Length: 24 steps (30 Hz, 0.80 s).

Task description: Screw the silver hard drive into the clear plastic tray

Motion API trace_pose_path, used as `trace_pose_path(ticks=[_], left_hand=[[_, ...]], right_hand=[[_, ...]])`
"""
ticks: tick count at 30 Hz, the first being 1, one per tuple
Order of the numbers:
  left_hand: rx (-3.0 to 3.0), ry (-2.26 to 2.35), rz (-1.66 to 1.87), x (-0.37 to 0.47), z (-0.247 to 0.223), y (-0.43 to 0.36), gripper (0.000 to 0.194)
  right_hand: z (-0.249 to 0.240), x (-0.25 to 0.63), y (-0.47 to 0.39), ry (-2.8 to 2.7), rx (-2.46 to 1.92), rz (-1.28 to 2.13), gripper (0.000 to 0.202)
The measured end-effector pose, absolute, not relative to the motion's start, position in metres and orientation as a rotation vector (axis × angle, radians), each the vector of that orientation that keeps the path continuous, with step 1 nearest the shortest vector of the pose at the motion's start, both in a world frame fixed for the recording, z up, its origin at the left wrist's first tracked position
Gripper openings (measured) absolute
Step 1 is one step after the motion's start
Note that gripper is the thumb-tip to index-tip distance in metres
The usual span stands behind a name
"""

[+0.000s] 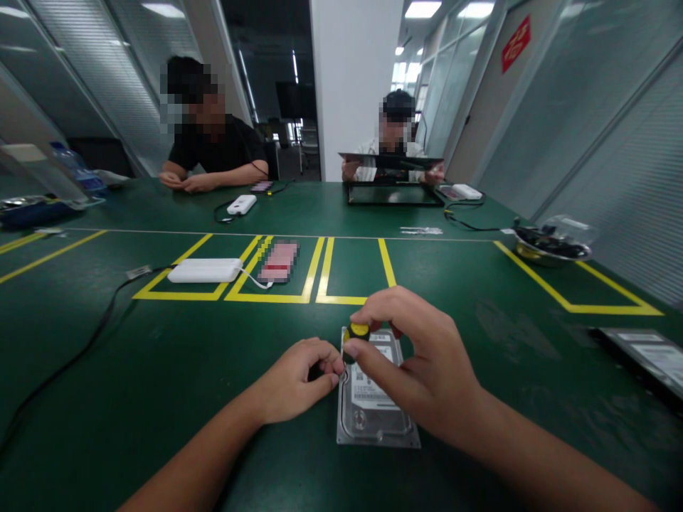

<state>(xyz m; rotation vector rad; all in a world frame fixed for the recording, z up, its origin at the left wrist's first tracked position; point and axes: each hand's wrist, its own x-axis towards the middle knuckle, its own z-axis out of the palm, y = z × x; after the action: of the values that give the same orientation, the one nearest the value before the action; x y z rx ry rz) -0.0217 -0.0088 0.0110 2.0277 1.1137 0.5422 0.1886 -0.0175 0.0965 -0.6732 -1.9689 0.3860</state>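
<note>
A silver hard drive (373, 423) with a white label lies flat on the green table before me. In my right hand (427, 363), thumb and fingers grip the yellow-and-black handle of a short screwdriver (358, 331), held upright above the drive's left edge. The screwdriver's tip is hard to make out. My left hand (299, 377) rests at the drive's left side, thumb and fingers closed toward each other by the screwdriver's lower end. Whatever sits between those fingertips is too small to name. Part of the drive is covered by my right hand.
A white power bank (205, 270) is cabled to a pink phone (280, 261) inside yellow tape marks. At the right stand a metal bowl of dark parts (552, 245) and another drive-like device (648, 355). Two people sit opposite; one holds a dark panel (392, 161).
</note>
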Motion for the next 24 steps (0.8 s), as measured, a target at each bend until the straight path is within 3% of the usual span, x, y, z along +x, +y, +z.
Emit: trace_pose_path(ticks=[7, 10, 15, 19, 24], left_hand=[[2.042, 1.133, 0.531, -0.0209, 0.011, -0.0091, 0.008], [2.05, 1.114, 0.543, -0.0204, 0.0118, -0.009, 0.008], [2.067, 1.121, 0.537, -0.0201, 0.0123, -0.0088, 0.008], [2.052, 1.125, 0.535, -0.0207, 0.011, -0.0088, 0.008], [2.071, 1.129, 0.536, -0.021, 0.0111, -0.0085, 0.009]], right_hand=[[0.0946, 0.1886, -0.0184, -1.993, -0.658, 0.401, 0.015], [0.0947, 0.1893, -0.0194, -2.033, -0.595, 0.418, 0.025], [0.0939, 0.1892, -0.0187, -2.018, -0.631, 0.398, 0.018], [0.0927, 0.188, -0.0184, -2.035, -0.546, 0.38, 0.032], [0.0925, 0.1872, -0.018, -2.011, -0.622, 0.374, 0.015]])
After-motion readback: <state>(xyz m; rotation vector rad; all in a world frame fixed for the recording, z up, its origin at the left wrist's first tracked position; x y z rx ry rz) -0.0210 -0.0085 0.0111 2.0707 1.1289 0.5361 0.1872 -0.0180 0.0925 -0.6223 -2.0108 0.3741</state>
